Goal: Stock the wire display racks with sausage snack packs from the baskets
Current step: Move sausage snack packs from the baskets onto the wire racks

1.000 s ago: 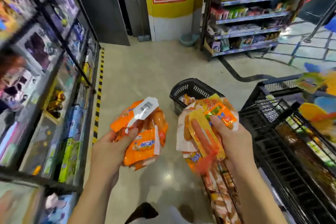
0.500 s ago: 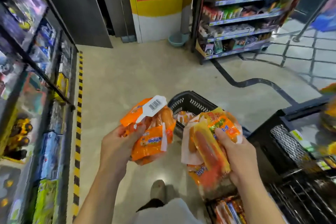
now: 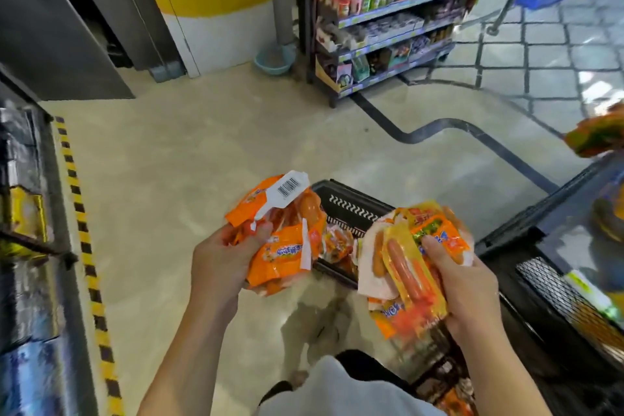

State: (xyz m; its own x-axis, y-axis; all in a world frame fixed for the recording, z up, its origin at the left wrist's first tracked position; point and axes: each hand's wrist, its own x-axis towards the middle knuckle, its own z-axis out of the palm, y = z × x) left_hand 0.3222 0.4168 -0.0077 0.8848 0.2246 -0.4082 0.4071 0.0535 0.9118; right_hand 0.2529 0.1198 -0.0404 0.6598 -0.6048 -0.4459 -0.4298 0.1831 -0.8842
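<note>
- Left hand (image 3: 224, 258) grips an orange pack bundle (image 3: 283, 240), barcode tag on top.
- Right hand (image 3: 466, 284) clamps a yellow-orange pack stack (image 3: 410, 267).
- Both bundles are held above a black basket (image 3: 351, 209) on the floor, packs inside.
- A wire rack (image 3: 557, 287) stands at right.

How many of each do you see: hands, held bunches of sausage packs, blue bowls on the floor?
Hands: 2 (left hand, right hand)
Bunches of sausage packs: 2 (orange bunch, yellow-orange bunch)
Blue bowl: 1
Total: 5
</note>
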